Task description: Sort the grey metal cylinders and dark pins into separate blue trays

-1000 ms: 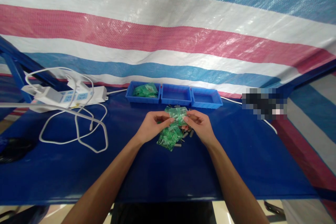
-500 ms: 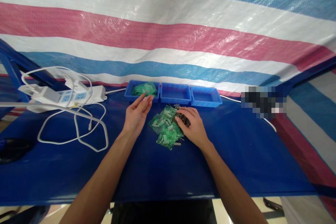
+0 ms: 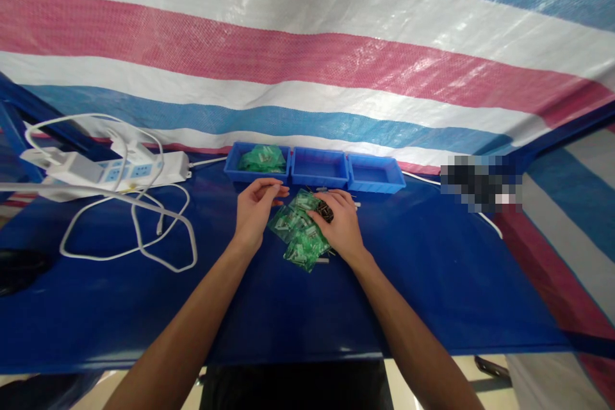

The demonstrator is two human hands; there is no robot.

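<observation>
Small green-tinted clear bags [image 3: 300, 240] with pale pieces inside lie in a heap on the blue table, beside a pile of dark, thin, screw-like pieces [image 3: 325, 210]. My right hand [image 3: 342, 227] is cupped over that pile, thumb and fingers apart, with the dark pieces showing between them. To the left of the heap, my left hand [image 3: 254, 213] hovers with its fingers loosely bent and nothing visible in it. More green bags [image 3: 263, 158] sit in the left blue tray [image 3: 257, 175], just beyond my left hand.
Two more blue trays, a middle tray [image 3: 319, 180] and a right tray [image 3: 377, 187], continue the row. A white power strip [image 3: 166, 170] and looped white cables [image 3: 192, 237] occupy the left side. A dark object [image 3: 22, 269] lies at the far left. Striped sheeting [image 3: 307, 57] hangs behind.
My left hand has drawn back from the left tray towards the heap. My right hand has shifted slightly left over the dark pieces. The view has moved a little.
</observation>
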